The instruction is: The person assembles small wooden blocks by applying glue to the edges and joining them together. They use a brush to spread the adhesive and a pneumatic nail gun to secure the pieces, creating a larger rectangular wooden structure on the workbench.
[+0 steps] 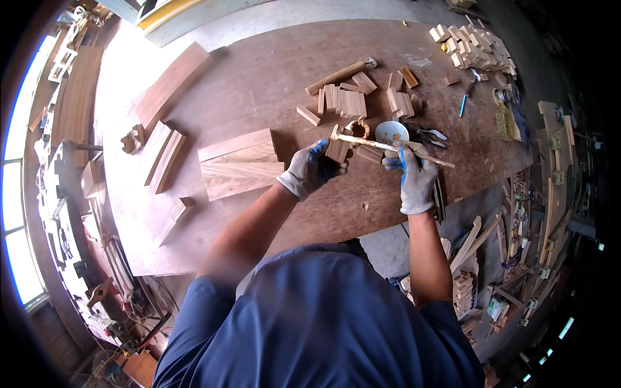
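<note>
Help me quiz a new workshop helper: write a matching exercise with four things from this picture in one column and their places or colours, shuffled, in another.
1. Stick
2. Bowl
3. Small block
4. Block pile

A. In the left hand
B. At the table's far right corner
C. In the right hand
D. White and round

Pairs: 1-C, 2-D, 3-A, 4-B

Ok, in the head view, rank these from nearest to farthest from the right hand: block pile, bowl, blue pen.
1. Bowl: just beyond the right hand, slightly left.
2. Blue pen: farther out, to the right.
3. Block pile: farthest, beyond the pen, upper right.
</note>
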Tool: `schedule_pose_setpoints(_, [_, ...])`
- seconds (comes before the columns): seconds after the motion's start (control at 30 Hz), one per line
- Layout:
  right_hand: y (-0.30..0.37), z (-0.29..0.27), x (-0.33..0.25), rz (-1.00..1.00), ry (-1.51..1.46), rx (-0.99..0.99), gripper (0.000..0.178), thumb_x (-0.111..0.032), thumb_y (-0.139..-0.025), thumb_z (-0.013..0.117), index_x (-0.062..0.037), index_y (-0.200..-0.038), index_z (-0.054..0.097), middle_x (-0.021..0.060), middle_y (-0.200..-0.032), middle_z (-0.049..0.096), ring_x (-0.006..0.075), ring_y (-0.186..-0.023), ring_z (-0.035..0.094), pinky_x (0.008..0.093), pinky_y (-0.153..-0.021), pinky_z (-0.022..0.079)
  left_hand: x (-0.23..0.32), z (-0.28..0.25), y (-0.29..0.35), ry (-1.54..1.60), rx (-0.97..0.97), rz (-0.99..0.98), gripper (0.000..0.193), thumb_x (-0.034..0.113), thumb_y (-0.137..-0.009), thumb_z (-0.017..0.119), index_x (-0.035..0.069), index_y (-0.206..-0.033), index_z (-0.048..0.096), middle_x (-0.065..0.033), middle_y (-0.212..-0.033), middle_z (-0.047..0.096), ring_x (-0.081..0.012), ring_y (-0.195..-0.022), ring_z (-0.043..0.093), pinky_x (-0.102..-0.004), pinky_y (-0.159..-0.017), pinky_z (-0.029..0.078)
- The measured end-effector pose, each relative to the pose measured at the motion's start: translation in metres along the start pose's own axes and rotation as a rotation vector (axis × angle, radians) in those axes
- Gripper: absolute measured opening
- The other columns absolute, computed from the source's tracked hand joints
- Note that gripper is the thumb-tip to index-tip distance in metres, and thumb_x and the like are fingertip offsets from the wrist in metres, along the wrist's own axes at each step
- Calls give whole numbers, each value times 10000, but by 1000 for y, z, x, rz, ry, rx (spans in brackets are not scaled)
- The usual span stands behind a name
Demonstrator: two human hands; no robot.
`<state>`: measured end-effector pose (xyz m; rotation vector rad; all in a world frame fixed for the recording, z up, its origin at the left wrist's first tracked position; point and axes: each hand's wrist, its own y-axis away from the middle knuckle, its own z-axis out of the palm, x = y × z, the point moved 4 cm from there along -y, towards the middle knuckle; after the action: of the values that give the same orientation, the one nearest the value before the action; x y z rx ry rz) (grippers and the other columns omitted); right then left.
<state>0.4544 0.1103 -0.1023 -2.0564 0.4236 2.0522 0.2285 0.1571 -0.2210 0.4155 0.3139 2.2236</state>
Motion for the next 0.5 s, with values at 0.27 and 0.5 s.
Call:
schedule_pose_setpoints(0.27, [17,4,-11,20,36,-113,230,-154,-1087,603,35,-1147,720,141,-877,777,196,-708,755,326,-685,636,3,-7,-3,-55,88,33,390,343,-1138,479,56,-1353,630,-154,-1117,753,-308,-925,726,-457,-812,618])
schedule_pose_setpoints(0.5, [5,-2,-9,53,-76,55,233,-172,-1092,606,26,-1149,713,141,-908,777,206,-711,758,321,-663,636,4,-1,2,-75,28,29,461,375,-1124,520,32,-1421,601,-217,-1209,731,-336,-964,717,-456,-825,599])
